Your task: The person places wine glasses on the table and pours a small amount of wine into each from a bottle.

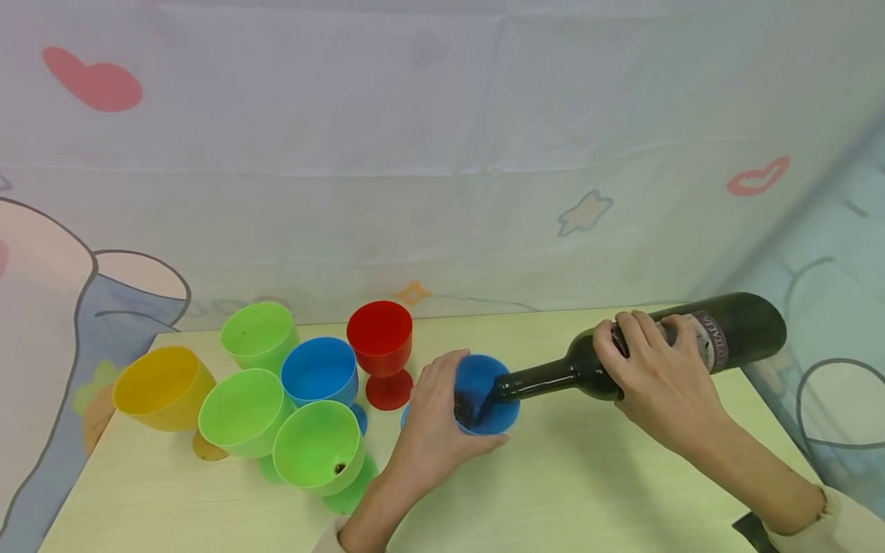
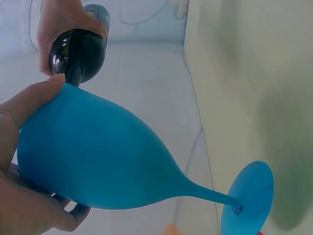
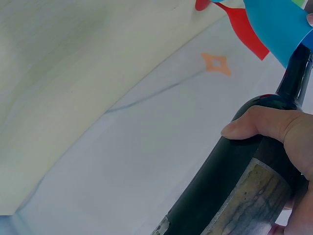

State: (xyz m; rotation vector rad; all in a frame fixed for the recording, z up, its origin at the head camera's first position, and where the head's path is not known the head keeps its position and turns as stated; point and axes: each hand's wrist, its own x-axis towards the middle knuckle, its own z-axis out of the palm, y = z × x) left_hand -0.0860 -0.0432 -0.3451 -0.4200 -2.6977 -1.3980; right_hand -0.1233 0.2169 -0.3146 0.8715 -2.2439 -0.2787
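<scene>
My left hand [image 1: 434, 421] grips the bowl of a blue plastic goblet [image 2: 107, 152], thumb on the near side and fingers round the far side. The goblet's foot [image 2: 250, 198] shows its underside, with a shadow on the table beside it. In my right hand [image 1: 660, 376] is a dark glass wine bottle [image 1: 750, 330] with a label, held round its body and tilted neck-down to the left. The bottle's neck [image 1: 539, 379] reaches over the goblet's rim. Dark liquid [image 1: 488, 405] runs from its mouth into the bowl, where a dark patch shows.
Left of my hands stand several goblets: a red one [image 1: 382, 338], another blue one [image 1: 319, 372], a yellow one [image 1: 166, 388] and green ones [image 1: 259, 334]. The front green goblet [image 1: 321, 445] has a small dark spot inside. A patterned cloth [image 1: 442, 153] hangs behind the pale table [image 1: 553, 491].
</scene>
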